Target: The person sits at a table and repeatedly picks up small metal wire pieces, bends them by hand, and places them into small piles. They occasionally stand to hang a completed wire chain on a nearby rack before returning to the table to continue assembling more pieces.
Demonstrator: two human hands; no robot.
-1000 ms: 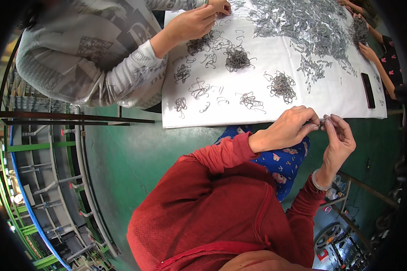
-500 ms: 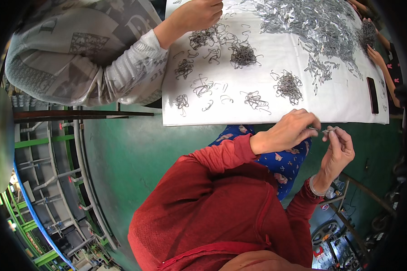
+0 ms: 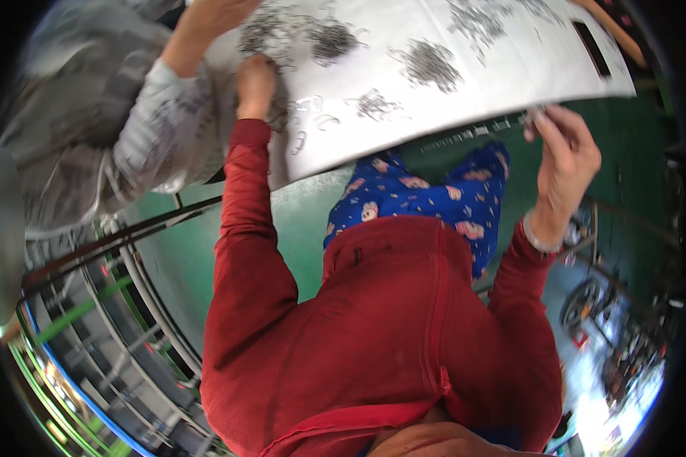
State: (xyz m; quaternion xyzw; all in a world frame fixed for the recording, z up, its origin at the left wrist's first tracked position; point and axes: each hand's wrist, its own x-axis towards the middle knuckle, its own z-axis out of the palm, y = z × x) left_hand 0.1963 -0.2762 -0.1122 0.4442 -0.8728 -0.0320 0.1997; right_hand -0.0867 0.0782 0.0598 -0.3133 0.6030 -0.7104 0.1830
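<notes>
My left hand (image 3: 256,85) reaches out to the table's left side, over small bent wire hooks. Motion blurs its fingers, so whether it grips any of them is hidden. Off the table's near edge, my right hand (image 3: 564,156) is raised with thumb and fingertips pinched together. A small greyish thing shows at those fingertips, too blurred to name. Nearby on the white-covered table (image 3: 343,141) lie a small heap of wire hooks (image 3: 375,105), a larger heap (image 3: 428,65) and a dark tangled heap (image 3: 331,39). A few loose hooks (image 3: 326,122) lie close to my left hand.
A co-worker's arm in a grey-white sleeve (image 3: 156,114) extends over the table's left end, close to my left arm. Loose metal pieces (image 3: 476,27) lie farther back. A black phone (image 3: 591,49) rests at the right. Another person's arm (image 3: 613,30) shows at the far right.
My left hand has left my right hand and moved far left to the hooks. My right hand stays pinched off the table's edge. The view has shifted, so the table appears higher and tilted.
</notes>
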